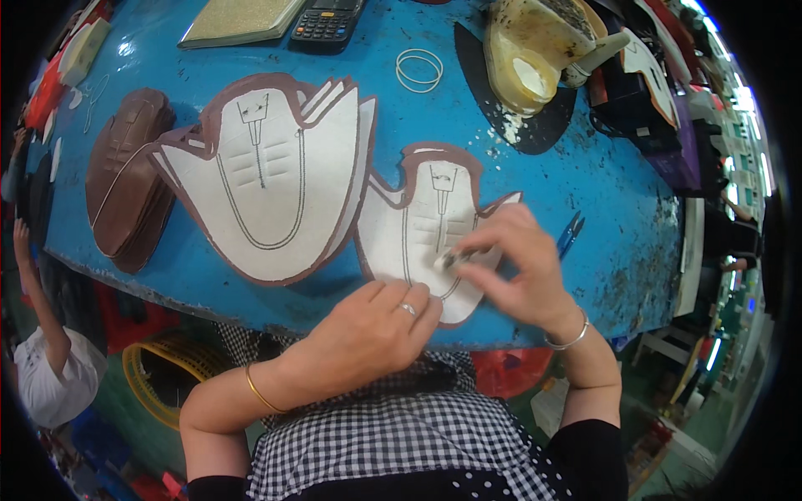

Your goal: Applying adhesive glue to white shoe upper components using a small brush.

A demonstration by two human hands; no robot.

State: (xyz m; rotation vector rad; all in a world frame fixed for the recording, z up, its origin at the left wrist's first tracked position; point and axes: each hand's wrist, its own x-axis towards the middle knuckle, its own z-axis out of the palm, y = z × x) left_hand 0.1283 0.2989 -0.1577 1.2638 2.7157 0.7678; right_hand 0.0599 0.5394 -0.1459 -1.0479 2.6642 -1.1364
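Note:
In front of me on the blue table lies a shoe upper piece [388, 238] with its white lining up, a brown rim and dark stitch lines. My left hand [372, 326] is closed, its curled fingers gripping and pressing the near left edge of that piece. Over the piece's right part, my right hand [526, 267] pinches a small stubby tool [449, 260] with a pale tip. The tool's kind is not clear, since fingers and blur hide most of it. Blue-handled snips [571, 234] lie just beyond my right hand.
To the left sit a stack of white-lined uppers [267, 184] and a stack of brown uppers [125, 192]. A crusted, cream-coloured pot [526, 71] stands at the far right on a black sheet. White rings [419, 70], a keypad handheld [324, 27] and a notebook [238, 21] lie at the back.

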